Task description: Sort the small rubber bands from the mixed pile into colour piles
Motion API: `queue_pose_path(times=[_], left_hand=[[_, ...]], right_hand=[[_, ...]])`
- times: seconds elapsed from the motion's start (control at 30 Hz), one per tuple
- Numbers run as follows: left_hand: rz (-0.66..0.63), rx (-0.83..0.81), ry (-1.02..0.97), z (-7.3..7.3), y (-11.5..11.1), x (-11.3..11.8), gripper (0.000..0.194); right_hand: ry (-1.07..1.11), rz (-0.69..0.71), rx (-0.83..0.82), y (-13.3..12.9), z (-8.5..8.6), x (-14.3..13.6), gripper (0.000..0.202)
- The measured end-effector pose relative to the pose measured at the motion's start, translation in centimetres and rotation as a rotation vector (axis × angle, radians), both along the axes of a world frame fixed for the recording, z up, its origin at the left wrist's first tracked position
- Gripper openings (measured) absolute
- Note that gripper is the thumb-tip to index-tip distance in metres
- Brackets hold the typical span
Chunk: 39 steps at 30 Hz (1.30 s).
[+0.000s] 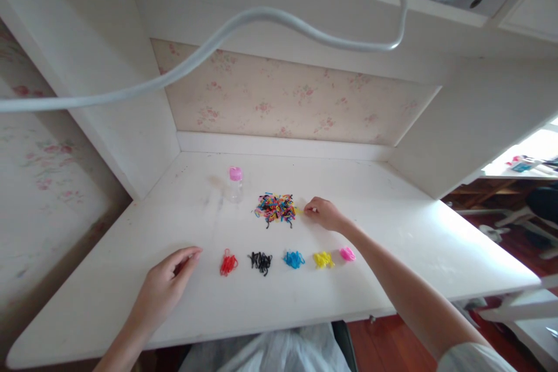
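No text, label, brand, number or sign can be read.

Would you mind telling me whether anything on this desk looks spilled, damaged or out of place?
Nothing looks spilled or damaged. One slight oddity: two black bands stick out from the near edge of the mixed pile, breaking its otherwise compact outline.

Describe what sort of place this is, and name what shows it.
Probably a room in a home: a white desk with floral wallpaper behind it, and a reddish wooden floor below.
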<state>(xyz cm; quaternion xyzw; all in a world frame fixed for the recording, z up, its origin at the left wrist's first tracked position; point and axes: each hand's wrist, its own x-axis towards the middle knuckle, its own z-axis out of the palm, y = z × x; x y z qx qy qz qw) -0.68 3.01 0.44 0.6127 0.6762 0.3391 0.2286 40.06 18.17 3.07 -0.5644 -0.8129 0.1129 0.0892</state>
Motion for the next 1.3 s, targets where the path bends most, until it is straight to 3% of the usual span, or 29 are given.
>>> queue_pose_path(times=[0.17,0.33,0.6,0.73,0.97,1.17,1.3], left_hand=[[-0.008,0.001,-0.030,0.3,0.0,0.1,0.037],[0.003,0.011,-0.030,0.5,0.0,0.4,0.038],[0.015,0.003,-0.014,0.7,-0.2,0.7,0.038],[-0.002,-0.007,-0.003,0.6,-0.2,0.7,0.037],[-0.005,-0.005,0.023,0.6,-0.2,0.8,0.038],[-0.019,0.021,0.032,0.4,-0.1,0.7,0.038],[-0.024,0.013,0.020,0.3,-0.1,0.6,0.037]], right_hand=[[-0.005,-0.020,0.034,-1.7,1.8,1.0,0.026],[-0.007,-0.066,0.065,-5.5,2.5,1.1,0.028],[0.058,-0.170,0.208,-13.2,1.7,1.2,0.034],[0.008,-0.170,0.262,-15.7,0.8,1.3,0.033],[-0.076,-0.122,0.245,-16.4,0.4,1.1,0.032],[0.070,-0.114,0.169,-16.0,1.5,0.9,0.033],[0.147,-0.141,0.178,-14.2,2.6,0.4,0.034]])
